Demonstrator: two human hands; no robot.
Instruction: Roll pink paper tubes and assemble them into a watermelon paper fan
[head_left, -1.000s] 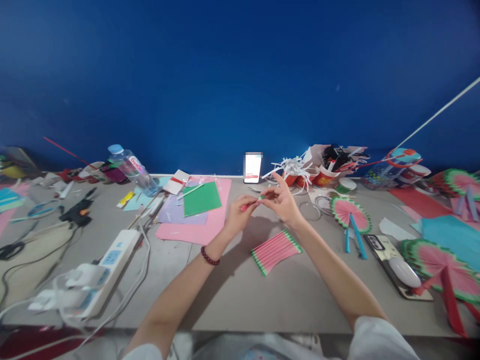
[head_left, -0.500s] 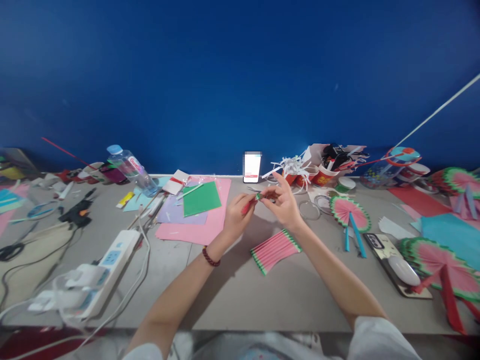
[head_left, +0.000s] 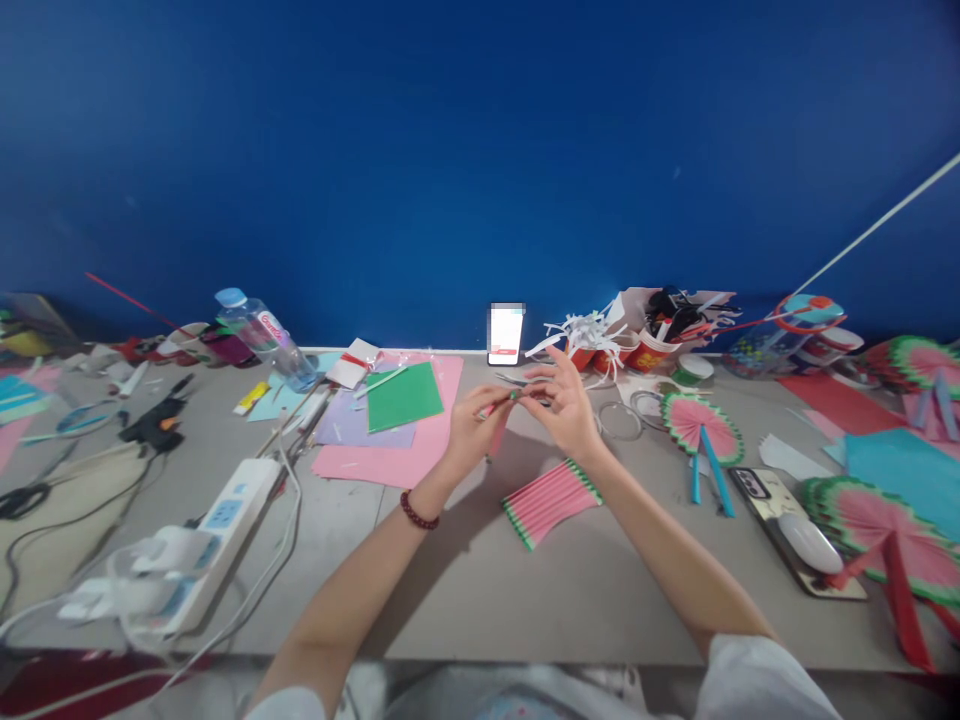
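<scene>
Above the middle of the table, my left hand (head_left: pixel 478 418) is closed on a small folded strip of pink and green paper (head_left: pixel 513 396), mostly hidden by the fingers. My right hand (head_left: pixel 561 408) pinches the strip's far end between thumb and fingertips, its other fingers raised. A thin grey pointed thing (head_left: pixel 510 379) shows just beyond the fingertips; I cannot tell whether it is held or lies on the table. Below the hands rests a pleated pink paper (head_left: pixel 551 502) with green edges, touched by neither hand.
Green (head_left: pixel 405 398) and pink sheets lie left of my hands. A lit phone (head_left: pixel 505 335) leans on the blue wall. Farther left are a bottle (head_left: pixel 266 340), a glue gun (head_left: pixel 156 418) and a power strip (head_left: pixel 221 535). Finished paper fans (head_left: pixel 703 428), a mouse (head_left: pixel 808 542) and cups stand right.
My fingers have shifted slightly on the paper strip, and its red-pink part is now more covered by my left hand. The pleated paper has stayed in place.
</scene>
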